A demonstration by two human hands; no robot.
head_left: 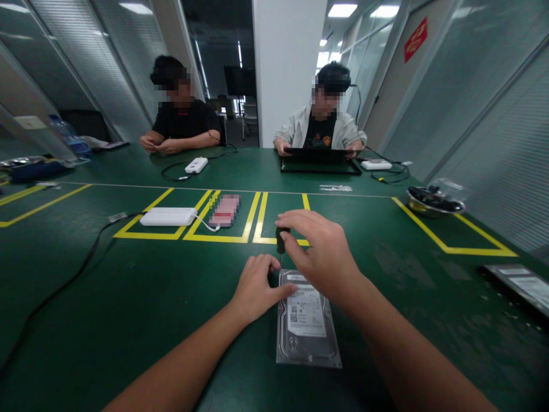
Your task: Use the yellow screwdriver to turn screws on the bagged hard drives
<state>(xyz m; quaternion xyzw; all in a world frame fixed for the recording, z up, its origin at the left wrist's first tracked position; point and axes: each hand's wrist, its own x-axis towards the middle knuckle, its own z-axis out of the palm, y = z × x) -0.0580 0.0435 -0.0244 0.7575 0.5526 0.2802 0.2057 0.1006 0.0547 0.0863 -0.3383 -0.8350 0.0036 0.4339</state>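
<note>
On the green tabletop right in front of me lies a hard drive (315, 347), label side up. My right hand (328, 249) is closed around the dark handle of a screwdriver (280, 241), which stands upright over the drive's far left corner. Its thin shaft runs down to that corner; the tip and any screw are too small to make out. My left hand (256, 286) grips the drive's left far side, thumb on the label, fingertips close to the screwdriver's shaft.
A white power bank (168, 217) and a pink phone (225, 210) lie ahead to the left. A metal bowl (435, 203) of dark parts stands at the right, and another drive (521, 286) lies nearer. Across the table sit two people, one holding a black panel (319, 160).
</note>
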